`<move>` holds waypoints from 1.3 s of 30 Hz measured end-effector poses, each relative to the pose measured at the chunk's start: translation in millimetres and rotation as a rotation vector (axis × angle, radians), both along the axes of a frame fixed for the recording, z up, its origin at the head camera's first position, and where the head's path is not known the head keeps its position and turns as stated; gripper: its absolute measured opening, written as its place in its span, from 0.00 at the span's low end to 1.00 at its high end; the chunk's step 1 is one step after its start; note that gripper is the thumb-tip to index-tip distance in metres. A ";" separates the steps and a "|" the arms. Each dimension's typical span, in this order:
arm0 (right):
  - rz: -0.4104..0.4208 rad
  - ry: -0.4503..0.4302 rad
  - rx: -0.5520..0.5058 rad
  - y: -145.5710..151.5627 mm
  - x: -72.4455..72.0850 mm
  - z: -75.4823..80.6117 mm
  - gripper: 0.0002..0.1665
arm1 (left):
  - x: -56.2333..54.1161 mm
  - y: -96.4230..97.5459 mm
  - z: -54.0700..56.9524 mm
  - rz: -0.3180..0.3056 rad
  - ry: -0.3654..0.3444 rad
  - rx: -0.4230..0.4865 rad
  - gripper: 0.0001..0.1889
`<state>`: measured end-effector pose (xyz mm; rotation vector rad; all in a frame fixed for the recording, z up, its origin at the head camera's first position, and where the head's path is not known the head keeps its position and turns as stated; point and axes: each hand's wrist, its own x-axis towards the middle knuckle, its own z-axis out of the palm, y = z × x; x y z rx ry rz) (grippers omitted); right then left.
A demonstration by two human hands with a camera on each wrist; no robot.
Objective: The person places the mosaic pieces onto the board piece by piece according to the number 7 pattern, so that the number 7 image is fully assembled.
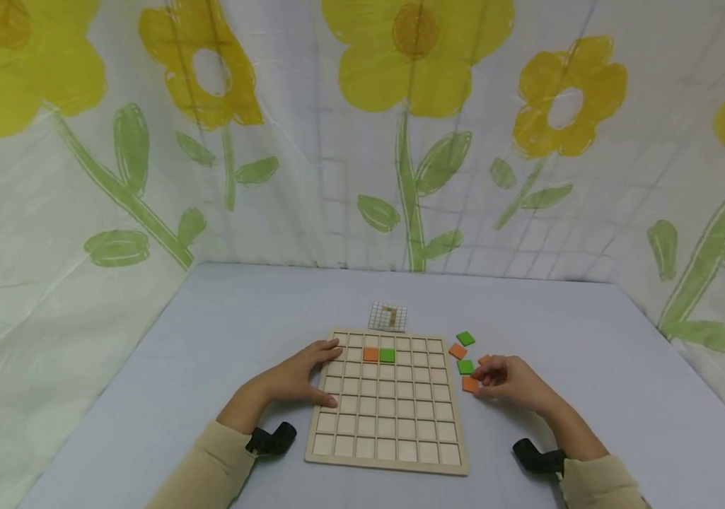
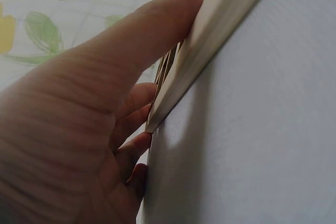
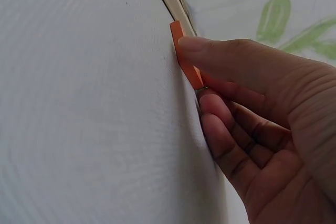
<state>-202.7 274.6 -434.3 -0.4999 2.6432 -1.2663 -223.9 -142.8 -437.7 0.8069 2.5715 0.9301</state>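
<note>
Orange tile [image 1: 470,384] pinched in my right hand [image 1: 511,383] on the table [image 1: 209,339] just right of the grid board [image 1: 387,403], my left hand [image 1: 301,375] lying flat with relaxed fingers on the board's left edge.

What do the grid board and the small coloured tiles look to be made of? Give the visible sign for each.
Grid board: probably light wood or plywood, matt and unpainted; it is a pale tan, with thin raised slats forming the cells and a flat, cleanly cut edge in the left wrist view.
Orange tile pinched by the right hand: possibly foam or plastic; uniform flat colour, matt, thin with a slightly rounded edge. The pictures cannot settle which.
</note>
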 end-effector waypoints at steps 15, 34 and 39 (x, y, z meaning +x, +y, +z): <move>0.014 0.057 0.062 -0.7 0.5 -3.7 0.15 | -0.7 0.1 -2.0 -0.012 0.006 0.002 0.50; 0.041 0.049 0.071 -4.1 -5.3 8.7 0.14 | -2.6 1.0 -0.8 -0.007 -0.001 -0.014 0.50; 0.065 0.068 0.070 -7.6 -9.2 11.6 0.13 | -2.5 0.2 -1.8 -0.007 0.009 -0.016 0.49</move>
